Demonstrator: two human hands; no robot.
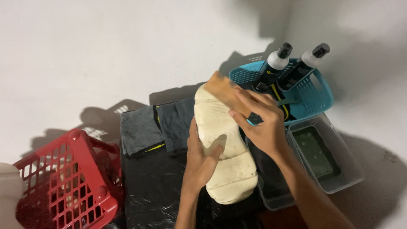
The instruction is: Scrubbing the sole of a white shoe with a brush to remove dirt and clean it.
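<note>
Cream-white shoe [224, 148], sole turned up toward the camera, at centre of view, held above a black plastic sheet [152, 191]. Tread shows ridged bands; toe or heel end points near, other end far.

Left hand [199, 161] comes up from below on the shoe's left side, fingers wrapped behind, thumb lying across the middle of the sole. Closed grip, carrying the shoe.

Right hand [260, 123] reaches in from the right, fingers curled around a brown wooden brush block [227, 91]. Block is pressed flat on the far end of the sole, tilted along the diagonal. Bristles not visible from this angle.

Just left of the shoe, dark grey cloths [154, 127] lie folded side by side on the black sheet, one with a yellow edge.

Far right: blue plastic basket [311, 95] with slotted walls, holding two dark bottles [292, 68] with white necks and black caps, leaning left.

Near the basket, right of the hands: two clear plastic tubs, the nearer-right tub [335, 159] holding greenish liquid.

Near left corner: red plastic basket [72, 182], open lattice walls, pale things inside, not identifiable.

Pale floor and wall all round, hard shadows thrown.
</note>
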